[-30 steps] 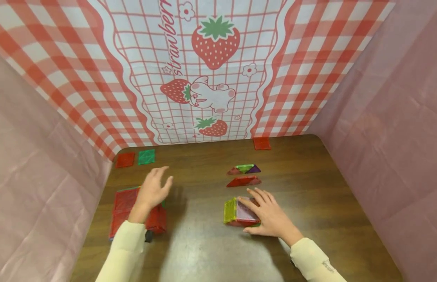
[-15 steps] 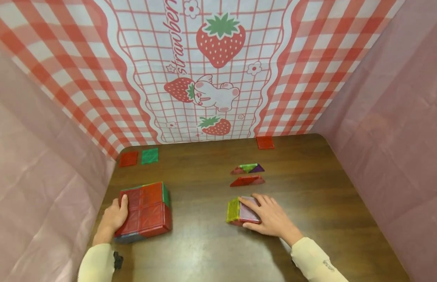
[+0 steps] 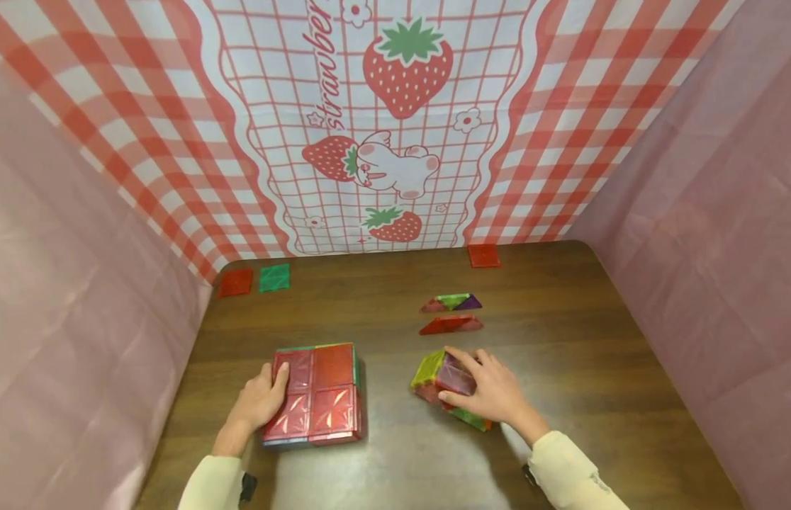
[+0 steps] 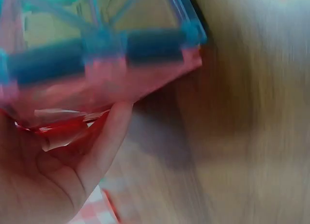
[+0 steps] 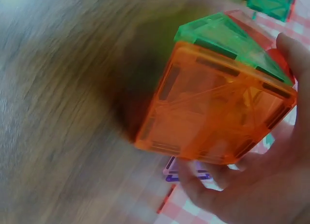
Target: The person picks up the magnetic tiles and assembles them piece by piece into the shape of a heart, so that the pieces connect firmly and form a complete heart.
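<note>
My left hand [image 3: 256, 402] grips a flat box of translucent magnetic tiles [image 3: 332, 411] by its left side, thumb on top. Red and orange squares cover its top; green and blue edges show. In the left wrist view a thumb presses the box's pink-red side [image 4: 160, 78]. With its thumb and fingers, my right hand [image 3: 497, 393] holds a smaller magnetic-tile block [image 3: 458, 375], turned at an angle. Yellow, pale purple, red and green faces show on it. An orange square face [image 5: 218, 107] and a green triangle [image 5: 237, 44] appear in the right wrist view.
Behind the small block lie a red trapezoid of tiles [image 3: 451, 325] and a multicoloured trapezoid [image 3: 451, 303]. A red square tile [image 3: 236, 282] and a green one [image 3: 275, 278] lie back left; another red square [image 3: 483, 256] lies back right. A strawberry-print cloth [image 3: 395, 177] hangs behind.
My left hand went from over the box to its left side and gripped it. The box has since moved right, toward the small block. My right hand has turned the small block.
</note>
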A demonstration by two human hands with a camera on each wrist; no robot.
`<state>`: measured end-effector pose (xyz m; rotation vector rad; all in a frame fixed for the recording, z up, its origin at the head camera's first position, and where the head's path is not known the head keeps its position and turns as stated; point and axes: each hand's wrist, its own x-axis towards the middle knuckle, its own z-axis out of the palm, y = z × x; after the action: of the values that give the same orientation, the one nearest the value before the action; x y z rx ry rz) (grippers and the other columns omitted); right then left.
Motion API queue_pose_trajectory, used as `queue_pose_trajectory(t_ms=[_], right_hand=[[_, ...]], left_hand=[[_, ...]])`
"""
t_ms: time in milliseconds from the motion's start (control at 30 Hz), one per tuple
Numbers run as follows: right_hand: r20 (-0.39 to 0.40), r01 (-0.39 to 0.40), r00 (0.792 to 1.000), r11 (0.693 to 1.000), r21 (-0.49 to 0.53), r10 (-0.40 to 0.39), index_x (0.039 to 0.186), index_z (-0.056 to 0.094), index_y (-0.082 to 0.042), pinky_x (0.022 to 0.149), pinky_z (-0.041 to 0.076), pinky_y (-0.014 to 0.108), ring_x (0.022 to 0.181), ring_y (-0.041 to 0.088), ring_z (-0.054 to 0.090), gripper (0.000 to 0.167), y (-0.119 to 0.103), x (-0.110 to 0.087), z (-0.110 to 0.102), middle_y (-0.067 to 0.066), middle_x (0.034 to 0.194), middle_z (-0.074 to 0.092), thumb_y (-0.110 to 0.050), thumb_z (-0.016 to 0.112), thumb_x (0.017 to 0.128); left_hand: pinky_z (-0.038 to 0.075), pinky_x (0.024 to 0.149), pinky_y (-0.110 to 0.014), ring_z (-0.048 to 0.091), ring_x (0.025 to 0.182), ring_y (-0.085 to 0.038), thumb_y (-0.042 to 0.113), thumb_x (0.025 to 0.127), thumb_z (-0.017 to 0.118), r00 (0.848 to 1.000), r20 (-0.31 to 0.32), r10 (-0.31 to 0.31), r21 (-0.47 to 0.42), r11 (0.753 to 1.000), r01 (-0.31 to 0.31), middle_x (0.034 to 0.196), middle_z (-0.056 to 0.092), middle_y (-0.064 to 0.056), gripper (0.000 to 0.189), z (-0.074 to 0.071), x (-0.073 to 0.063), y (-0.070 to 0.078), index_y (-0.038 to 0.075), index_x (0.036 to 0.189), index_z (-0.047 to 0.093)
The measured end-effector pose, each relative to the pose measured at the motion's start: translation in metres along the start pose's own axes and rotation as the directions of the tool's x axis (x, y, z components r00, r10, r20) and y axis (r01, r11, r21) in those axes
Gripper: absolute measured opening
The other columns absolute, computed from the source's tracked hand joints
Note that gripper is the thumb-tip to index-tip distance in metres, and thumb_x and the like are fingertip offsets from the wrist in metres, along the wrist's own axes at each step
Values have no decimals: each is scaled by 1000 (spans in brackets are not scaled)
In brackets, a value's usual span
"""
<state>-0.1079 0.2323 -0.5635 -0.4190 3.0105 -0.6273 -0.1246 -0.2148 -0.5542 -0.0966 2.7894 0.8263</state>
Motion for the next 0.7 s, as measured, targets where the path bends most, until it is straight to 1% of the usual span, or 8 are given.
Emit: queue_pose_trajectory(t_ms=[133,233,333,433,533,567,600,700], right_hand=[[79,-126,990,981,148,116,150,47,-34,80,55,56,109,35,62,83,3,-2,-8,15,130,61,-71,70,80],[165,-220,970,929,298,176,152,45,-29,96,48,64,127,44,55,80,7,-4,-14,19,145,54,-64,70,85],[272,-338,934,820,463,231,155,41,-24,107,39,66,140,46,43,77,12,-5,-15,20,156,44,-57,67,90],[393,-469,879,633,616,269,158,34,-22,99,51,55,121,39,62,76,16,-8,-12,22,142,57,-54,62,95],[465,-548,836,479,686,290,160,27,-21,76,60,42,88,26,72,77,17,-11,-9,16,112,70,-53,59,97],[478,-560,828,444,699,292,160,26,-20,69,60,39,79,20,70,77,17,-12,-8,12,102,71,-52,59,98],[481,-566,824,429,704,299,160,25,-20,69,60,38,77,19,70,78,16,-12,-7,11,97,71,-53,58,98],[472,-563,826,432,704,308,160,24,-18,69,59,38,76,18,68,79,10,-11,-4,10,94,70,-53,57,98]], left_hand=[[54,82,-59,68,98,-48,50,108,36,999,6,38,-33,999,-38,101,66,-33,57,17,-10,17,-5,113,51],[55,78,-55,69,90,-39,49,106,42,998,-1,64,-62,996,-64,91,67,-25,52,29,-16,26,-2,107,54],[54,73,-49,67,83,-29,51,104,47,998,1,69,-92,993,-69,84,66,-15,47,40,-21,32,4,102,55],[55,75,-49,68,85,-28,53,103,47,998,15,57,-130,990,-54,85,67,-14,50,49,-27,38,3,107,56],[56,83,-53,71,94,-35,54,104,46,998,27,56,-167,985,-51,94,70,-21,61,56,-33,44,-1,131,51],[56,84,-53,71,94,-35,54,104,45,998,30,59,-176,983,-52,95,71,-22,64,58,-34,46,0,137,47],[56,83,-53,71,93,-34,54,104,45,998,29,62,-183,982,-55,95,71,-23,66,59,-34,47,0,142,43],[57,81,-51,72,89,-32,53,104,45,997,26,74,-196,978,-68,93,72,-22,67,62,-36,51,5,150,36]])
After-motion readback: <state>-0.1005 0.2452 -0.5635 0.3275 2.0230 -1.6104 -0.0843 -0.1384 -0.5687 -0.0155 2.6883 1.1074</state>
